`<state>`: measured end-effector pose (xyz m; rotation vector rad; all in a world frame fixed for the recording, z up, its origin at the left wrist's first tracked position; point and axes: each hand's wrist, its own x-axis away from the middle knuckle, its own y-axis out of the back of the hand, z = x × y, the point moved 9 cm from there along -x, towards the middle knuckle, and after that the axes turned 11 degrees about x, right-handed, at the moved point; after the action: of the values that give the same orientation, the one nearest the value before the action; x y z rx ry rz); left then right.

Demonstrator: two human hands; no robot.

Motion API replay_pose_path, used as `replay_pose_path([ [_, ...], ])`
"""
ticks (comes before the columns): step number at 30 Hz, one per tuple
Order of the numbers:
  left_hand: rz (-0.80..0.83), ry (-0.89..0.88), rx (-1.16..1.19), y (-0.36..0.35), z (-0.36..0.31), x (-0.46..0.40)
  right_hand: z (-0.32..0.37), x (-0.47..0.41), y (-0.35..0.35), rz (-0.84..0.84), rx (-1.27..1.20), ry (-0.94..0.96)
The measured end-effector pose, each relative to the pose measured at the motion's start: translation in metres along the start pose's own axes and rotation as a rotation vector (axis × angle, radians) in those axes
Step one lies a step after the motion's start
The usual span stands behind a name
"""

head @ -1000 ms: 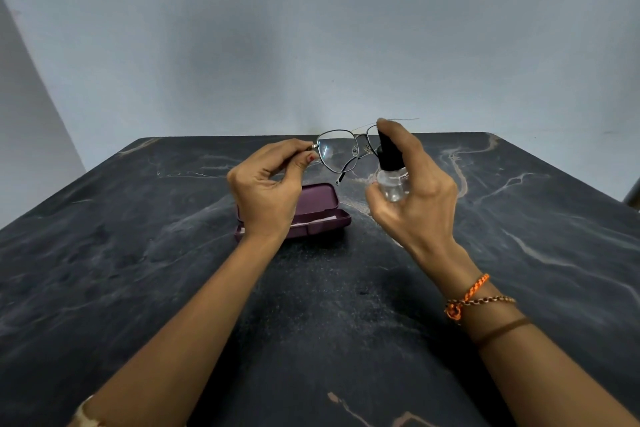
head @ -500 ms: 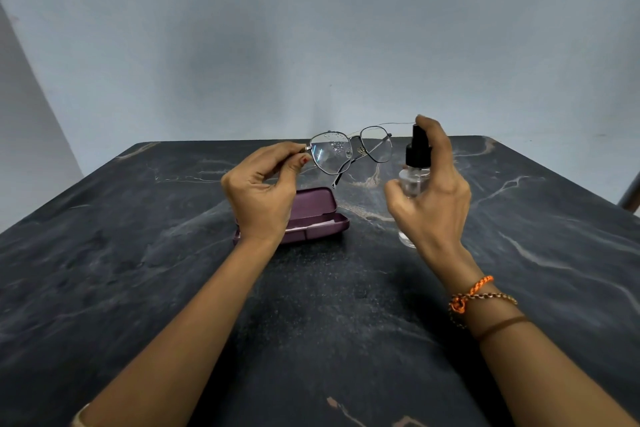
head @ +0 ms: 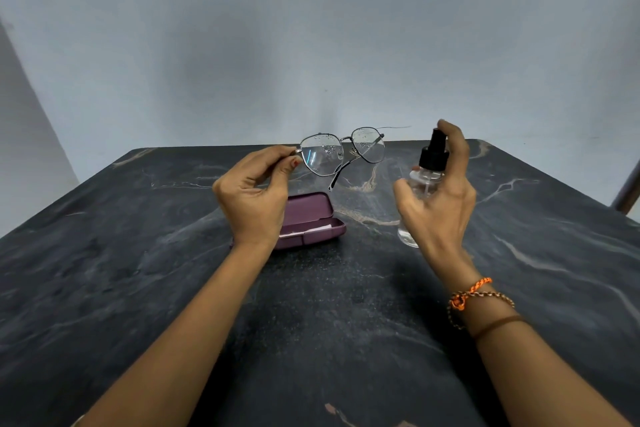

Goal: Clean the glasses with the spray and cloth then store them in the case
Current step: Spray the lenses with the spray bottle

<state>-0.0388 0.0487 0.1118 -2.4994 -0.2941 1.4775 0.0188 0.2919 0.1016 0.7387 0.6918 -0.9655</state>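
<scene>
1. Glasses are looking light, thin-wired and fragile; lenses are carrying droplets, so they are likely slippery. Best hold is at the frame edge or hinge, never on the wet lenses.
2. Left hand is pinching the glasses at their left hinge, keeping them in the air above the open case.
3. Right hand is gripping the spray bottle, index finger resting on the black pump; the bottle is small, clear, rigid and probably light.
4. Cloth is possibly the pale strip inside the case, hard to tell.
5. Compared with the earlier frame, the bottle is sitting further right, well apart from the glasses, and droplets are now showing on both lenses.
6. Case is lying on the dark surface.
</scene>
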Motion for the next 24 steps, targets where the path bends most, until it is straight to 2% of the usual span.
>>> replay_pose_path([
  [13,-0.069,0.064,0.063,0.007,0.007,-0.003,-0.017,0.007,-0.023,0.106,0.089,0.05],
  [20,-0.066,0.075,0.065,0.006,0.011,-0.001,-0.033,0.005,-0.021,0.107,0.089,-0.083],
  [24,-0.061,0.061,0.051,0.006,0.01,0.0,-0.033,0.006,-0.02,0.099,0.101,-0.097],
])
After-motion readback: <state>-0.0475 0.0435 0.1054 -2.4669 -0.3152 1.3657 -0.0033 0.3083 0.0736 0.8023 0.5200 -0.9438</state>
